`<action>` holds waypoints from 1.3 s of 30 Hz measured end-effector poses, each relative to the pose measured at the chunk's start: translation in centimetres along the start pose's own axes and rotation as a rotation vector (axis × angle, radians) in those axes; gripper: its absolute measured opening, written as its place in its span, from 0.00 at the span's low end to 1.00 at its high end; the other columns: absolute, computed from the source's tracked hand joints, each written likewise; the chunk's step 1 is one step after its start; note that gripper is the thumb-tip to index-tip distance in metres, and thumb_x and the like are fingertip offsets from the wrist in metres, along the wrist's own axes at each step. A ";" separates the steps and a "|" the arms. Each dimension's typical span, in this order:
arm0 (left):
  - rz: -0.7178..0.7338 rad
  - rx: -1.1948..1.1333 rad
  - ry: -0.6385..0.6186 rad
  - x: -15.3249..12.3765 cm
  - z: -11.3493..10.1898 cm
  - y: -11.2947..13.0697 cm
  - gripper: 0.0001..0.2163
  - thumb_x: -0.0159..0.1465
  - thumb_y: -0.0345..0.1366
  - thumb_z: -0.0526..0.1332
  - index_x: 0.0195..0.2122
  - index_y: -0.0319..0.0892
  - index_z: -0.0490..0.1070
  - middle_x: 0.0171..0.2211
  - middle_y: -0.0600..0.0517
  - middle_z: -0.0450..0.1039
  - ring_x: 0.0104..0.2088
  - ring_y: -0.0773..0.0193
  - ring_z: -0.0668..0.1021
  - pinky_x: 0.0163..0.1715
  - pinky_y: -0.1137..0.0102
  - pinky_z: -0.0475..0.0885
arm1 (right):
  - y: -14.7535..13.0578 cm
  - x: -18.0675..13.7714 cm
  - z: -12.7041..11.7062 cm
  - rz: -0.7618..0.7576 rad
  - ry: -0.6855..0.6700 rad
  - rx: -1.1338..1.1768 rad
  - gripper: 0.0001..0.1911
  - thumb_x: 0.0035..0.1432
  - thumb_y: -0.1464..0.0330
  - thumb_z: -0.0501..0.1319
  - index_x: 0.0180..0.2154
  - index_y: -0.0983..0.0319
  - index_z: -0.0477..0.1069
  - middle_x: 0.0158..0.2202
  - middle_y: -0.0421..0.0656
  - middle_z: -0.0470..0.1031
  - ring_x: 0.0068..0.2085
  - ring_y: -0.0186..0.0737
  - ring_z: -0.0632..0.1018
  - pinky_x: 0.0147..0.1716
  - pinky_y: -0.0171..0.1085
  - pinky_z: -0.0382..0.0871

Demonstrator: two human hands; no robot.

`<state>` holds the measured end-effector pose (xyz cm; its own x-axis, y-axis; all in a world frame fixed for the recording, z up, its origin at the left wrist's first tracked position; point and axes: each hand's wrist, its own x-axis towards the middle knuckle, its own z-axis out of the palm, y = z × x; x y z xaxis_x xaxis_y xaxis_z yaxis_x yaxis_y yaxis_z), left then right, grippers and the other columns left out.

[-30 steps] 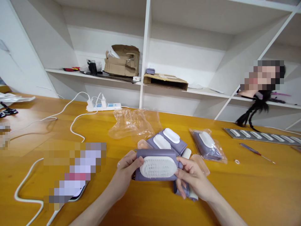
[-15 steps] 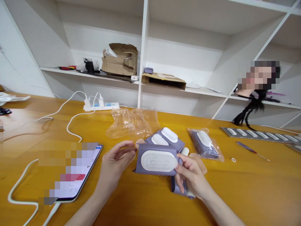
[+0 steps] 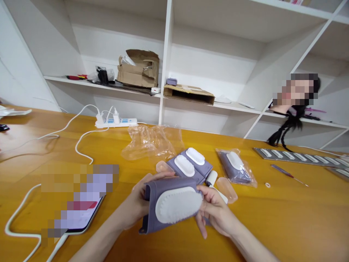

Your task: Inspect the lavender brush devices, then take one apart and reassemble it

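Both my hands hold a purple plastic casing (image 3: 152,211) above the table, tilted, with its hollow left end facing me. A white oval pad (image 3: 178,205) with a scalloped edge covers its front. My left hand (image 3: 136,200) grips the left part from behind, fingers along the top edge, thumb hidden. My right hand (image 3: 215,209) pinches the right end. Behind it lie two similar purple casings (image 3: 203,171) with white pads, side by side. Close to my right hand are small white and purple pieces (image 3: 211,177) and a clear oval cover (image 3: 227,190).
A bagged casing (image 3: 236,167), a screwdriver (image 3: 283,170), a small white ring (image 3: 267,185) and a strip of white pads (image 3: 294,156) lie to the right. Crumpled plastic film (image 3: 149,142) lies behind. A charging phone (image 3: 87,203) and power strip (image 3: 117,123) stand left; shelves rise behind.
My left hand has moved from beside the casing onto its left part. The casing has come lower and nearer, turned so that its open end shows.
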<state>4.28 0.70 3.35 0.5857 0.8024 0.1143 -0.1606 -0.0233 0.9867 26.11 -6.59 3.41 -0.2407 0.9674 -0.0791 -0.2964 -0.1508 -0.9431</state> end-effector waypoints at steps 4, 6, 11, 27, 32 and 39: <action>0.111 0.007 -0.004 0.0 0.3 -0.2 0.21 0.48 0.31 0.69 0.45 0.49 0.73 0.52 0.46 0.71 0.53 0.49 0.71 0.51 0.59 0.66 | -0.5 -0.2 0.3 0.053 -0.023 0.049 0.15 0.50 0.62 0.66 0.36 0.64 0.67 0.17 0.37 0.72 0.13 0.37 0.76 0.10 0.23 0.53; 0.098 -0.038 -0.011 0.1 0.5 -0.1 0.20 0.49 0.30 0.68 0.44 0.50 0.73 0.51 0.48 0.72 0.51 0.51 0.73 0.50 0.62 0.67 | -0.8 -0.3 0.4 0.076 -0.063 0.079 0.15 0.51 0.63 0.65 0.38 0.65 0.67 0.18 0.38 0.73 0.12 0.36 0.75 0.09 0.23 0.53; -0.014 -0.227 -0.031 0.2 1.3 0.0 0.20 0.47 0.29 0.69 0.42 0.50 0.73 0.48 0.49 0.74 0.48 0.53 0.76 0.44 0.65 0.70 | -0.9 -0.3 -0.1 0.090 -0.136 0.084 0.18 0.53 0.61 0.64 0.41 0.65 0.66 0.22 0.39 0.74 0.12 0.34 0.75 0.09 0.23 0.54; 0.251 -0.040 0.047 0.2 1.1 0.2 0.21 0.58 0.31 0.57 0.53 0.49 0.66 0.52 0.47 0.71 0.53 0.52 0.71 0.52 0.60 0.65 | -1.4 -0.7 -1.3 0.051 -0.016 0.074 0.24 0.55 0.61 0.64 0.50 0.65 0.65 0.15 0.40 0.75 0.13 0.37 0.77 0.10 0.23 0.56; 0.224 0.762 0.606 0.0 -0.5 1.0 0.25 0.57 0.28 0.51 0.56 0.48 0.61 0.63 0.47 0.55 0.61 0.44 0.59 0.56 0.43 0.49 | -2.1 -0.7 -1.5 0.000 0.089 0.028 0.26 0.55 0.62 0.64 0.53 0.64 0.61 0.12 0.39 0.72 0.11 0.36 0.74 0.10 0.24 0.54; -0.308 1.317 0.661 0.6 -2.0 1.6 0.24 0.60 0.27 0.46 0.59 0.37 0.55 0.65 0.32 0.43 0.54 0.36 0.67 0.48 0.37 0.56 | -2.7 -0.4 -0.8 -0.023 0.150 0.026 0.23 0.54 0.63 0.65 0.49 0.66 0.63 0.11 0.38 0.70 0.09 0.33 0.70 0.09 0.24 0.50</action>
<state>2.77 2.33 4.72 -0.0488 0.9838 0.1724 0.9172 -0.0242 0.3978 27.78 -6.43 5.67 -0.0937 0.9899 -0.1067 -0.3248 -0.1317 -0.9366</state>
